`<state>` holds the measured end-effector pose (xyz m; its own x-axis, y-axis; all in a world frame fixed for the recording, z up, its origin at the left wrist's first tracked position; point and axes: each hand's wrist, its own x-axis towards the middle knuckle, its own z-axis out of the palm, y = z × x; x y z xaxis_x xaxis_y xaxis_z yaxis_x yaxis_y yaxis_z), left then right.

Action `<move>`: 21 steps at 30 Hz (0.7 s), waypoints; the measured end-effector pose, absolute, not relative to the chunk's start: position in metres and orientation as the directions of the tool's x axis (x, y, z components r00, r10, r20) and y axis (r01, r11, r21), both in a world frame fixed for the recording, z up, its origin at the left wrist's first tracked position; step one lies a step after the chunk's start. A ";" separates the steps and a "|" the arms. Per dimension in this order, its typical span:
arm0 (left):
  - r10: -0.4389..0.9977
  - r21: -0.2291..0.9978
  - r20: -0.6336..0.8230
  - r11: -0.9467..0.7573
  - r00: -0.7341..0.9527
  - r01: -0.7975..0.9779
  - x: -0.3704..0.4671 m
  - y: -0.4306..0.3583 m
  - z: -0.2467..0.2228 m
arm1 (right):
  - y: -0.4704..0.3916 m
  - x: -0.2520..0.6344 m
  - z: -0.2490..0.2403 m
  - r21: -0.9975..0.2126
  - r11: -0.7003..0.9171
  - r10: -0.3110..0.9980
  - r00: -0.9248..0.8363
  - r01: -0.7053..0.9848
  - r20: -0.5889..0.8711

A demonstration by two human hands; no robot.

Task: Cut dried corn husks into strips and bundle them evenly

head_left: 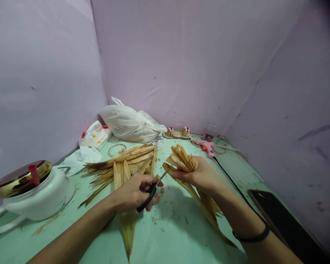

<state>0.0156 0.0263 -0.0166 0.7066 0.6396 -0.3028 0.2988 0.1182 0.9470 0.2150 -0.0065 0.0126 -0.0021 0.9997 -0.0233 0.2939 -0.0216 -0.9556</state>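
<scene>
My left hand (139, 190) is closed around the black handles of a pair of scissors (151, 194). Their metal blades point up and right, with the tips at the lower edge of a bundle of dried corn husks (181, 159). That bundle is gripped in my right hand (199, 172), its cut-looking ends fanned upward and its long tails hanging down toward the front right. Beneath and behind my left hand lies a pile of loose dried husks (126, 159), one long strip reaching toward the front edge.
At left stands a white pot (41, 194) with a gold-rimmed lid. A tissue pack (95, 137) and a white plastic bag (133, 123) sit behind. Woven sandal-like pieces (177, 134), a pink glue gun (206, 146) with a black cord and a dark phone-like slab (280, 220) lie at right.
</scene>
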 end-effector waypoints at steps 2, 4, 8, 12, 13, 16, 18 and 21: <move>0.651 0.951 -0.295 0.133 0.699 0.278 0.017 0.028 -0.020 | -0.007 0.214 0.013 -0.957 -0.019 1.000 -0.014 0.291 -0.024; 0.666 0.956 -0.287 0.149 0.688 0.255 0.016 0.030 -0.022 | -0.006 0.216 0.012 -0.944 -0.026 0.999 -0.024 0.330 -0.036; 0.698 0.950 -0.306 0.177 0.647 0.259 0.012 0.034 -0.021 | -0.004 0.224 0.008 -0.923 -0.052 0.991 -0.097 0.380 -0.096; 0.700 0.945 -0.313 0.163 0.642 0.283 0.008 0.038 -0.024 | -0.002 0.232 0.004 -0.952 -0.132 0.974 -0.141 0.277 -0.176; 0.699 0.945 -0.313 0.160 0.643 0.287 0.007 0.039 -0.025 | -0.002 0.234 0.003 -0.952 -0.144 0.976 -0.118 0.271 -0.182; 0.694 0.942 -0.319 0.157 0.645 0.296 0.007 0.040 -0.027 | 0.000 0.237 0.004 -0.943 -0.147 0.984 -0.049 0.297 -0.169; 0.687 0.939 -0.329 0.165 0.648 0.302 0.008 0.039 -0.026 | 0.001 0.238 0.005 -0.943 -0.144 0.987 -0.027 0.301 -0.160; 0.677 0.934 -0.344 0.177 0.650 0.310 0.009 0.037 -0.022 | 0.001 0.239 0.007 -0.949 -0.138 0.990 -0.001 0.282 -0.144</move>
<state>0.0090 0.0368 -0.0222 0.6501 0.6774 -0.3443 0.3102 0.1770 0.9340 0.2390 0.0007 0.0068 -0.0008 0.9896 -0.1441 0.2819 -0.1380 -0.9495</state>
